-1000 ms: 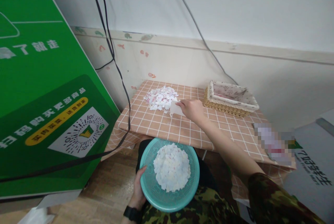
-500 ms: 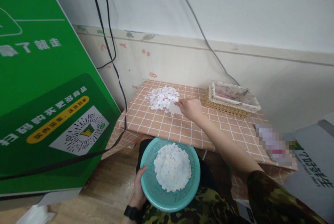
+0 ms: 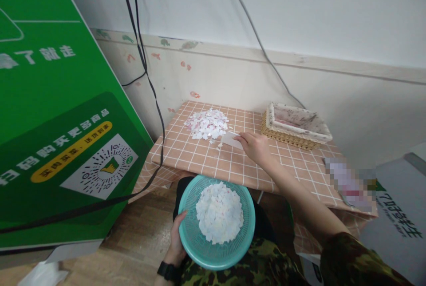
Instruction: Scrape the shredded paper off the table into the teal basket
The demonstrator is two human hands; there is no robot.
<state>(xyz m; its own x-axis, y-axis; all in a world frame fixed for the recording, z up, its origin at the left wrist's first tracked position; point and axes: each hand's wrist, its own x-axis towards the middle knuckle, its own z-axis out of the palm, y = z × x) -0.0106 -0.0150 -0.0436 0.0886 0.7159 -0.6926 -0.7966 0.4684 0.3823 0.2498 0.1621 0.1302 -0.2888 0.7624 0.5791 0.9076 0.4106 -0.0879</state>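
My left hand [image 3: 177, 237] grips the rim of a turquoise plastic colander [image 3: 246, 232], which rests on my lap below the table edge. A heap of small white paper scraps [image 3: 219, 212] lies inside it. Over the table, my right hand [image 3: 253, 146] pinches a flat white card [image 3: 232, 140], its far end close to a few loose bits on the cloth. Just left of the card, a pile of torn paper pieces [image 3: 209, 122], white with some pink, is spread on the table.
A checked brown cloth covers the table [image 3: 206, 159]. A lined wicker basket [image 3: 296, 128] stands at the back right, near a blurred flat packet [image 3: 346, 184]. On the left rises a green panel [image 3: 66, 99], with a black strap [image 3: 159, 113] hanging before it.
My right hand has drawn the card a little to the right, away from the paper pile. The colander and my left hand stay nearly in place.
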